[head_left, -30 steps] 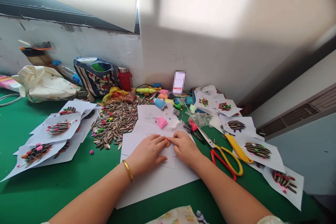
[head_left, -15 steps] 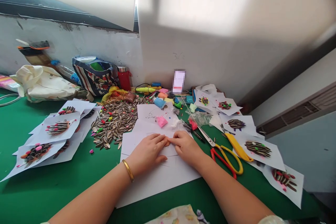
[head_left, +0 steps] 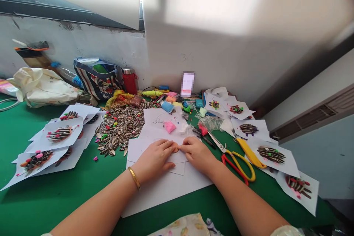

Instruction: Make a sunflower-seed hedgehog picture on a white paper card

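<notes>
On the white paper sheets (head_left: 138,201) in front of me, a small flat piece of orange clay (head_left: 176,149) lies mostly under my fingertips. My left hand (head_left: 159,155) rests flat with its fingers stretched out and the thumb apart, fingertips touching the clay's left side. From the right, my right hand (head_left: 197,153) presses the clay's edge with an extended index finger; its other fingers are loosely curled beneath. Pencil lines show faintly on the paper. A packet of pink clay (head_left: 169,127) sits just beyond both hands.
Striped sunflower seeds (head_left: 121,125) are heaped left of the paper. Scissors (head_left: 231,156) and a yellow utility knife (head_left: 250,152) lie to the right. Finished seed pictures stack at left (head_left: 62,132) and right (head_left: 272,154). Bags and a red flask (head_left: 129,82) stand along the wall.
Both hands stay at the orange clay, with only slight finger movement. The whole view has shifted a little.
</notes>
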The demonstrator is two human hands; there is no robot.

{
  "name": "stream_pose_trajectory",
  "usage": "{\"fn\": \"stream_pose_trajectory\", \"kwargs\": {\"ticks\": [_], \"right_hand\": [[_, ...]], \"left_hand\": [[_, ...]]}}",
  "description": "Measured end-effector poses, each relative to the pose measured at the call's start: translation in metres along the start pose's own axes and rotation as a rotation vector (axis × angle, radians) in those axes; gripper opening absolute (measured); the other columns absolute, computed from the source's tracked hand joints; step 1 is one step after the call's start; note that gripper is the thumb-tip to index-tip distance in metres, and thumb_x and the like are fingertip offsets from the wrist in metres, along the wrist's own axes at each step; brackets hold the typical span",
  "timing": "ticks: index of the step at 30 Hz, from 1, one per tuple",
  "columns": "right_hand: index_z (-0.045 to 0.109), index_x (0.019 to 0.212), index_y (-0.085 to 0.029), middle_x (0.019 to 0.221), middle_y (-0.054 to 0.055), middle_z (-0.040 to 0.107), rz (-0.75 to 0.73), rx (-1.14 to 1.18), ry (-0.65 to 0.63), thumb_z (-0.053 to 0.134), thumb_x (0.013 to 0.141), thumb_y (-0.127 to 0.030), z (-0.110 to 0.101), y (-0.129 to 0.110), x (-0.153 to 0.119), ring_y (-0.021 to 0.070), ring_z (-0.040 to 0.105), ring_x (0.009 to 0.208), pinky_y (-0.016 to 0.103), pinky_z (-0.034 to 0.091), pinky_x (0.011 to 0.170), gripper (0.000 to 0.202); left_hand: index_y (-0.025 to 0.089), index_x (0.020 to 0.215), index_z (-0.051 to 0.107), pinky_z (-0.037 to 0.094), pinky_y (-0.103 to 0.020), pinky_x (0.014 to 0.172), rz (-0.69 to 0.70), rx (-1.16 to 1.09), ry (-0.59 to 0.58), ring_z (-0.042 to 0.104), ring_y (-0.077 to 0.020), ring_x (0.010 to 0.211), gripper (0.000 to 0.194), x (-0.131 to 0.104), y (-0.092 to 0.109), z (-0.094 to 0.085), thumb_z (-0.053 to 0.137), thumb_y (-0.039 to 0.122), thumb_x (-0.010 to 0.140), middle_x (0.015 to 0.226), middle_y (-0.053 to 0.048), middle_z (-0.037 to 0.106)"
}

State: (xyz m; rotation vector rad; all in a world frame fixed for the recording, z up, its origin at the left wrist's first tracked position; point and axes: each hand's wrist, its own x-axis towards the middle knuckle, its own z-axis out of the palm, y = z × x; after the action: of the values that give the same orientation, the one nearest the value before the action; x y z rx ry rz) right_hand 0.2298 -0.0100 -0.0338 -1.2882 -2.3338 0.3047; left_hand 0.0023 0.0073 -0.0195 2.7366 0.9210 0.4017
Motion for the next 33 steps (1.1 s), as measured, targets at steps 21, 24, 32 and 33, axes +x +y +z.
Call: {"fn": "stream_pose_trajectory", "kwargs": {"ticks": [21, 24, 32, 33], "right_hand": [[0.063, 0.127, -0.032, 0.105, 0.005, 0.06, -0.087, -0.095, -0.118, 0.055, 0.081, -0.005, -0.007, -0.009, -0.007, 0.021, 0.049, 0.097, 0.037, 0.04, 0.089, 0.054], [0.062, 0.128, -0.033, 0.104, 0.005, 0.059, -0.084, -0.104, -0.139, 0.056, 0.081, -0.006, -0.009, -0.01, -0.007, 0.0211, 0.049, 0.097, 0.037, 0.04, 0.089, 0.055], [0.062, 0.128, -0.033, 0.104, 0.006, 0.056, -0.101, -0.147, -0.13, 0.058, 0.082, -0.009, -0.005, -0.012, -0.007, 0.0216, 0.047, 0.098, 0.039, 0.037, 0.092, 0.052], [0.061, 0.129, -0.034, 0.104, 0.006, 0.055, -0.104, -0.149, -0.127, 0.059, 0.082, -0.009, -0.004, -0.012, -0.007, 0.0216, 0.047, 0.097, 0.039, 0.037, 0.091, 0.053]], "left_hand": [[0.026, 0.125, 0.055, 0.041, -0.042, 0.101, -0.085, -0.141, 0.005, 0.054, -0.0265, 0.116, 0.066, 0.002, -0.003, -0.007, 0.084, 0.032, 0.067, 0.122, -0.004, 0.064], [0.026, 0.126, 0.054, 0.041, -0.041, 0.101, -0.088, -0.148, 0.011, 0.054, -0.0267, 0.115, 0.067, 0.002, -0.005, -0.006, 0.084, 0.033, 0.067, 0.122, -0.004, 0.064], [0.025, 0.13, 0.053, 0.041, -0.043, 0.102, -0.094, -0.141, 0.022, 0.053, -0.0286, 0.119, 0.07, 0.001, -0.009, -0.002, 0.083, 0.038, 0.068, 0.127, -0.006, 0.062], [0.025, 0.131, 0.053, 0.041, -0.043, 0.102, -0.094, -0.14, 0.024, 0.053, -0.0286, 0.119, 0.071, 0.001, -0.009, -0.001, 0.083, 0.038, 0.068, 0.127, -0.006, 0.062]]}}
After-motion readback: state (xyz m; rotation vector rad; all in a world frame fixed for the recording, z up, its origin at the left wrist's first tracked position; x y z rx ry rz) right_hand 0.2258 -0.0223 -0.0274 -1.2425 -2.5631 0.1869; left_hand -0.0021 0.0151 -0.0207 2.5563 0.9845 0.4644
